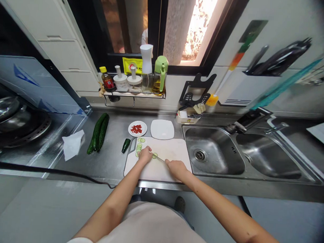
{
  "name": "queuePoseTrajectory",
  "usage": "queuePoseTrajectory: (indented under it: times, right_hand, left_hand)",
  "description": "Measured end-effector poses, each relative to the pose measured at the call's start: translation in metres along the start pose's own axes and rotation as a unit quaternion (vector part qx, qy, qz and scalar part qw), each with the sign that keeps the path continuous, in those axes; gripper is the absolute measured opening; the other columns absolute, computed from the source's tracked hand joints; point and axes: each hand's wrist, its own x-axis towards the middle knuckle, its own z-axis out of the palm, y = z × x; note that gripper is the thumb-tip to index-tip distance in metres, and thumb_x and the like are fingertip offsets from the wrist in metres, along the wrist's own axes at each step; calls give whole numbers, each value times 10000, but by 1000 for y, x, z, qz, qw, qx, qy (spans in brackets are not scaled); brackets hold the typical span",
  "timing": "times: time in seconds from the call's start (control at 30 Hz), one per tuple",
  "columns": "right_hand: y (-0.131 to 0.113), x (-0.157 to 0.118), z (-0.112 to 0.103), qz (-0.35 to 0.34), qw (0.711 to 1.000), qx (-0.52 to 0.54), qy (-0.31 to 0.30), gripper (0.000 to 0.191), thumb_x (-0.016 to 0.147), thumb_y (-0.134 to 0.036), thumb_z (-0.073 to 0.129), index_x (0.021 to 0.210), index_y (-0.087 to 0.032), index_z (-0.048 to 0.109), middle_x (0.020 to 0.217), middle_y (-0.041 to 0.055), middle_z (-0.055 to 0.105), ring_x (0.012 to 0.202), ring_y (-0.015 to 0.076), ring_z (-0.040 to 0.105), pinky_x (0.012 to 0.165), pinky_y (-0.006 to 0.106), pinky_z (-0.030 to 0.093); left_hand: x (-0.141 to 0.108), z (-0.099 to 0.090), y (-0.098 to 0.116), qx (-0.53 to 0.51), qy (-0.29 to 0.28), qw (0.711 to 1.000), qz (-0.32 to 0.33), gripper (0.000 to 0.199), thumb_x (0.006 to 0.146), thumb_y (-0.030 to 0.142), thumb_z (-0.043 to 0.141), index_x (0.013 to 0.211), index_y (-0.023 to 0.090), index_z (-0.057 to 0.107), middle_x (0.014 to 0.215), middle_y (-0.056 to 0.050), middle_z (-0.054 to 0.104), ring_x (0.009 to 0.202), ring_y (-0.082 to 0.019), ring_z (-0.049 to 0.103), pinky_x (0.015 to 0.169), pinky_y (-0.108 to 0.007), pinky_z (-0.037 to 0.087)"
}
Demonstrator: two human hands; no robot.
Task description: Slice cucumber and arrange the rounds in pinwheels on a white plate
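Observation:
My right hand [176,168] grips a kitchen knife [160,159], whose blade points left over the white cutting board [165,173]. One cucumber slice [155,155] lies by the blade tip. Just left of it, my left hand [145,155] is closed with bent fingers on the board; what is under them is hidden. Beside that hand, several cucumber slices [139,147] overlap in a row along the board's left side. A dark green cucumber end piece [126,145] rests on the counter left of the board.
Behind the board stand a small plate [130,131] of chopped red pieces and a white square plate [162,129]. Whole cucumbers [99,132] and a white paper [73,145] lie left. The sink [217,152] borders the board's right; a condiment rack [136,94] hangs behind.

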Motion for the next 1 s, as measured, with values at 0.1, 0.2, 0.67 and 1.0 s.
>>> queuePoseTrajectory:
  times: [0.1,0.2,0.67,1.0]
  right_hand:
    - [-1,-1,0,3,1000,7,-1,302,908,-110,345,1157,-183,501,956,152,687,929,233,664,740,334,486]
    - [-2,-2,1,13,1000,18,-8,322,900,-106,339,1173,-179,492,974,156,684,941,233,659,750,335,482]
    - [5,-26,13,34,997,66,-20,313,869,-145,365,1158,-176,482,975,144,671,932,249,640,722,311,420]
    - [-3,-23,35,188,954,227,54,267,938,-282,298,1158,-188,418,947,90,665,870,191,620,645,252,320]
  left_hand:
    - [0,0,0,3,0,1000,-3,176,785,273,548,958,243,550,998,-49,683,1030,-221,585,906,-365,344]
    - [-1,-1,1,5,0,1000,-1,185,782,276,553,963,241,552,1001,-48,683,1023,-218,587,906,-361,346]
    - [-8,-2,0,-11,12,1000,18,156,816,263,517,961,243,567,938,-32,687,991,-220,597,894,-362,350]
    - [-23,2,2,5,32,998,54,208,823,281,526,1012,233,598,917,-37,677,945,-214,595,856,-351,345]
